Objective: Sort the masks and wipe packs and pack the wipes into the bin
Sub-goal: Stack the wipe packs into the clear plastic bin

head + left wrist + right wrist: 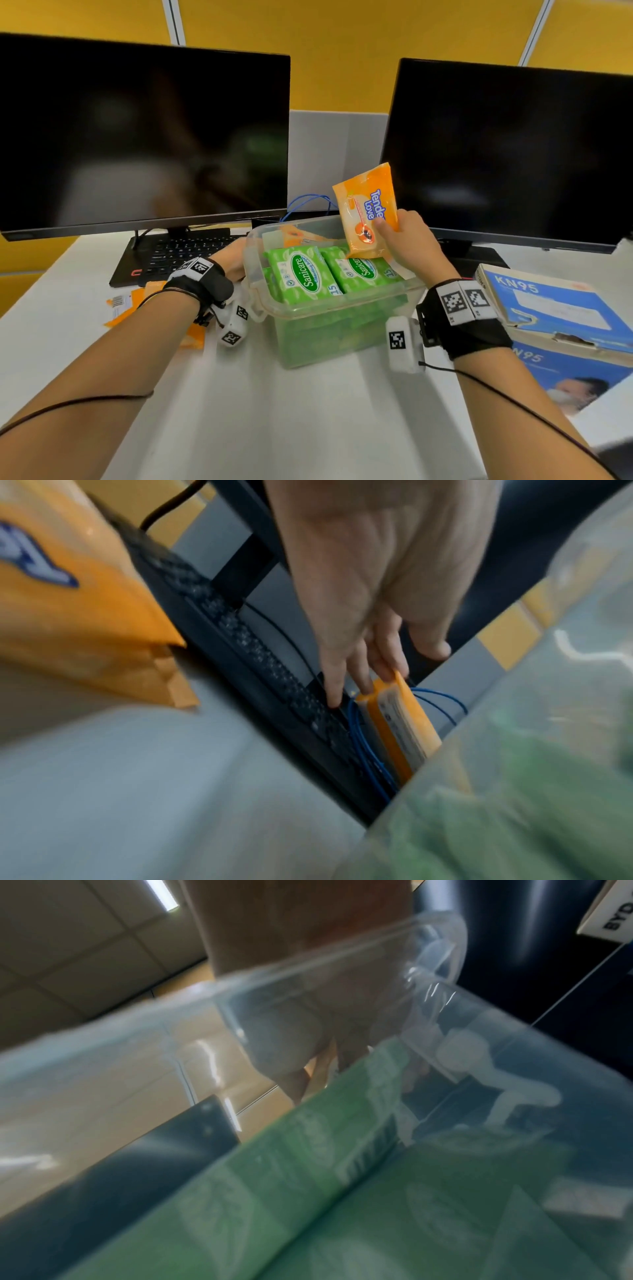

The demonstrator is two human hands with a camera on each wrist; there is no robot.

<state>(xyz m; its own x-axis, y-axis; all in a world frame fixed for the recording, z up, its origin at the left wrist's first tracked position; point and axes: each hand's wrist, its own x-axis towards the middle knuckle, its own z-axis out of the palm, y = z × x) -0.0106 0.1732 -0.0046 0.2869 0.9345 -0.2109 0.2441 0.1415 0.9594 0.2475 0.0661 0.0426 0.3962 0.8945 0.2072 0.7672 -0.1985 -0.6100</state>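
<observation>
A clear plastic bin stands mid-table with green Sanicare wipe packs lying inside. My right hand grips an orange Tender Love wipe pack and holds it upright above the bin's back right. My left hand reaches along the bin's left side over the keyboard. In the left wrist view its straight fingers touch the top edge of another orange pack, which stands on edge against the bin's back wall beside a blue cable. The right wrist view looks through the bin's wall at the green packs.
More orange packs lie on the table at the left. Two blue KN95 mask boxes are stacked at the right. Two dark monitors stand at the back, with a black keyboard under the left one.
</observation>
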